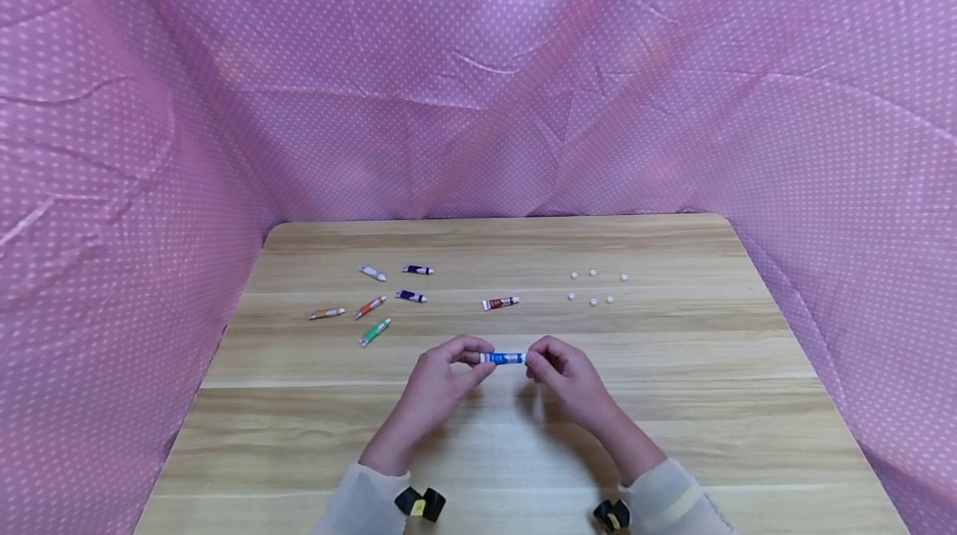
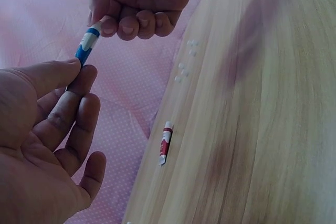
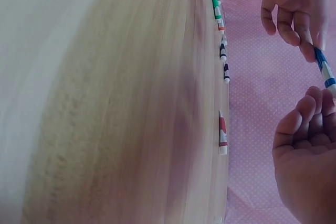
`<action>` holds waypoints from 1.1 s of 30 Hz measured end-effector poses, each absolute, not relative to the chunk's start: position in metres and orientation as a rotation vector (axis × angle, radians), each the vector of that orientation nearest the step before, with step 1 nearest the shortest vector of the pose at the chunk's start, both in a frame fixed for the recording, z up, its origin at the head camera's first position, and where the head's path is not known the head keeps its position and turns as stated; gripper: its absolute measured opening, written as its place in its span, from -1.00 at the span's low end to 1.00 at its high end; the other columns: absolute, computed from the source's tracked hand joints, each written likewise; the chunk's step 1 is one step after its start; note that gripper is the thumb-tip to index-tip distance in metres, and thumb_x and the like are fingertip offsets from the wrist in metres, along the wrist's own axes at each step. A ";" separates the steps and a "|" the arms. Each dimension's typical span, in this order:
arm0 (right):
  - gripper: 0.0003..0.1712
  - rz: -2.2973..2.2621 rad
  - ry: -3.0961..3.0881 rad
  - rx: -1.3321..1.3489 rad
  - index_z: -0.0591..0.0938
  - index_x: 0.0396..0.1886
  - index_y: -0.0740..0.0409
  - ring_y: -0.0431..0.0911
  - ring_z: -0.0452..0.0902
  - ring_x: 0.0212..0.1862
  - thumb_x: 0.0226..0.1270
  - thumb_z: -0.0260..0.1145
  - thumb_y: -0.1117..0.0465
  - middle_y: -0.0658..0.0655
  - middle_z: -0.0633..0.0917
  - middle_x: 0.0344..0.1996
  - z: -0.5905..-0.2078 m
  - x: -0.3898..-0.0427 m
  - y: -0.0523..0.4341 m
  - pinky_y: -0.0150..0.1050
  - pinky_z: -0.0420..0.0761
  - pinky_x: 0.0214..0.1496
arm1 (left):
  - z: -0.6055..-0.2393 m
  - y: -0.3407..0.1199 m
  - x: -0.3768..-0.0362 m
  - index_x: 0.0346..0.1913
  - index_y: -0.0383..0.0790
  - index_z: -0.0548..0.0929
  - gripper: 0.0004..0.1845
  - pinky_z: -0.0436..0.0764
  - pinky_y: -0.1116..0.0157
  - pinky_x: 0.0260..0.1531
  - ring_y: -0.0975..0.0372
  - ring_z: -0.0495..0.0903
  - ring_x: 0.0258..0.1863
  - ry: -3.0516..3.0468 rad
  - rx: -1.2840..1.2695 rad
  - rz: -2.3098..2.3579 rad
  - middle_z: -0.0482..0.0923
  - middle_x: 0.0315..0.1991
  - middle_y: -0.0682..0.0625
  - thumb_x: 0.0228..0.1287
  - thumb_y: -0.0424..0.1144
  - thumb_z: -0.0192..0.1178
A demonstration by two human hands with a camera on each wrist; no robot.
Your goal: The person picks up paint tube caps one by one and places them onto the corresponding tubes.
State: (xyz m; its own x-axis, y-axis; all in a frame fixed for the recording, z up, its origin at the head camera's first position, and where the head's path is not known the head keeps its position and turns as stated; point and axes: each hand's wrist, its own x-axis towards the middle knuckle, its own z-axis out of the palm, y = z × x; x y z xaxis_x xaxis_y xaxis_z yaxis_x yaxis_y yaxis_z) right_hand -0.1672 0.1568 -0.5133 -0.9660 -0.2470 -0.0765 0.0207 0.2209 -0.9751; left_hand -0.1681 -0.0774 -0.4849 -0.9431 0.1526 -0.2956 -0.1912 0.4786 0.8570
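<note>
Over the middle of the table, a blue paint tube point(image 1: 507, 358) is held level between both hands. My left hand point(image 1: 444, 377) pinches its flat tail end between thumb and fingers. At the other end, my right hand point(image 1: 571, 377) pinches the white cap with thumb and index finger, its other fingers curled. The left wrist view shows the tube's blue and white label point(image 2: 87, 44) between the hands; the cap is mostly hidden by the right fingertips. Beyond the hands lies a red paint tube point(image 1: 501, 303), its white cap end pointing right.
Several other tubes lie at the left, among them a green tube point(image 1: 375, 332), an orange-red tube point(image 1: 370, 307), a yellow-brown tube point(image 1: 326, 313) and a dark blue tube point(image 1: 411, 296). Several small white caps point(image 1: 593, 302) are scattered at the right. Pink dotted cloth point(image 1: 478, 144) surrounds the wooden table point(image 1: 299, 452).
</note>
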 end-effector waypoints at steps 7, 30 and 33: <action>-0.71 -1.789 2.219 -0.135 0.61 -0.19 0.38 -0.15 0.52 -0.28 0.74 0.17 0.22 0.03 0.61 -0.41 -0.513 -0.167 0.153 -0.28 0.59 -0.14 | -0.487 -0.076 -0.167 0.01 0.19 0.80 -0.83 0.51 0.16 0.04 0.20 0.64 -0.01 2.432 -0.022 1.452 0.78 -0.13 0.21 0.44 -0.08 0.48; -0.48 -1.765 2.247 0.023 0.44 -0.53 0.34 -0.21 0.21 -0.57 0.77 0.12 0.20 -0.04 0.35 -0.67 -0.525 -0.168 0.146 -0.39 0.18 -0.48 | -0.492 -0.064 -0.167 0.10 0.15 0.76 -0.75 0.55 0.02 0.22 0.17 0.68 -0.03 2.723 0.293 1.029 0.81 -0.10 0.19 0.43 -0.07 0.48; -0.47 -1.738 2.287 0.003 0.45 -0.54 0.33 -0.22 0.22 -0.57 0.78 0.11 0.19 -0.03 0.36 -0.67 -0.527 -0.169 0.147 -0.39 0.20 -0.47 | -0.493 -0.061 -0.170 0.18 0.10 0.74 -0.70 0.48 -0.03 0.34 0.19 0.68 -0.08 2.808 0.403 0.848 0.82 -0.12 0.17 0.47 -0.02 0.45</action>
